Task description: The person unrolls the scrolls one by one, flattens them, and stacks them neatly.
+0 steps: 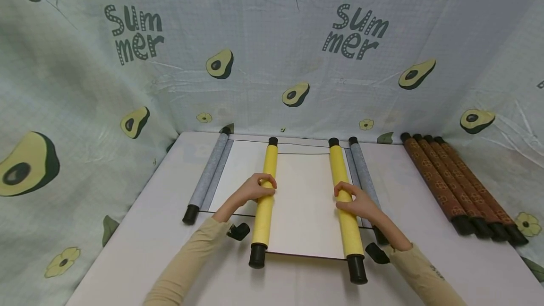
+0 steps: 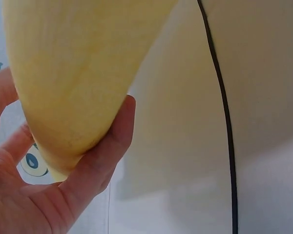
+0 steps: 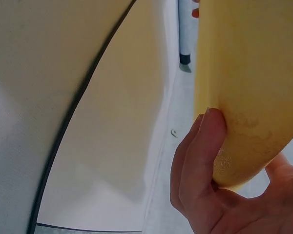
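Note:
My left hand (image 1: 255,189) grips the left yellow roll (image 1: 264,214) of a scroll, and my right hand (image 1: 360,201) grips its right yellow roll (image 1: 349,230). Both rolls end in black caps. Between them stretches blank cream paper (image 1: 303,202) with thin black edges. Fingers and thumb wrap the yellow roll (image 2: 83,73) in the left wrist view; the right wrist view shows the same hold on the other roll (image 3: 254,73). Underneath lies an unrolled grey scroll with white paper (image 1: 242,169), its left roll (image 1: 209,171) and right roll (image 1: 363,171) showing on either side.
Several brown patterned scrolls (image 1: 433,183) with black ends lie side by side at the right of the white table (image 1: 140,249). Behind and at the sides hangs a pale cloth (image 1: 255,27) printed with avocados. A black wrist camera (image 1: 239,232) sits by my left sleeve.

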Tool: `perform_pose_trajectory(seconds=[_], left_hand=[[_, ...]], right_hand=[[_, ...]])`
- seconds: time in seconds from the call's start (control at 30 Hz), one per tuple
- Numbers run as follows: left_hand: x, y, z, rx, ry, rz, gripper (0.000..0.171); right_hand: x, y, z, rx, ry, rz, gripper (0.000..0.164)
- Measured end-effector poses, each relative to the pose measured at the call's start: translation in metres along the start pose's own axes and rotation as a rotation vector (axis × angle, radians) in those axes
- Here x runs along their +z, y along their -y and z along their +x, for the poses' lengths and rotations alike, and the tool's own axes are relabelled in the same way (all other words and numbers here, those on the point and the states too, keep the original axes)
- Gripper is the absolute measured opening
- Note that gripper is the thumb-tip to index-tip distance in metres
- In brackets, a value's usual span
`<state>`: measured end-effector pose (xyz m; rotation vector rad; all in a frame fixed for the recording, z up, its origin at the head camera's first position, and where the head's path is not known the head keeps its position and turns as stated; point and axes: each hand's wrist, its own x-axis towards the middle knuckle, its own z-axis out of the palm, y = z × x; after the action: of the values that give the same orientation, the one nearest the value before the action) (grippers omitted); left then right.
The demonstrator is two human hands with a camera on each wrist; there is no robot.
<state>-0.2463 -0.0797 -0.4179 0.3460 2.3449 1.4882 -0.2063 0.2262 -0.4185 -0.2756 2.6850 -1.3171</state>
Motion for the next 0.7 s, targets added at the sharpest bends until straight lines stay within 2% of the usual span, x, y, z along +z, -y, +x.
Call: perform_pose_trajectory(seconds=[0.27,0.53,0.7], left_hand=[[-0.005,0.0,-0.001,0.026,0.012,0.036,0.026],[-0.01,-0.002,-0.001,0.028,0.032,0.037,0.023],[-0.014,0.0,0.0,0.013,0.027,0.015,0.021]], right_hand=[[0.0,0.0,0.0,-0.037,0.0,-0.014,0.026],[-0.004,0.002,-0.001,-0.053,0.016,-0.008,0.026],[-0.007,0.004,-0.001,-0.034,0.014,-0.009,0.024]])
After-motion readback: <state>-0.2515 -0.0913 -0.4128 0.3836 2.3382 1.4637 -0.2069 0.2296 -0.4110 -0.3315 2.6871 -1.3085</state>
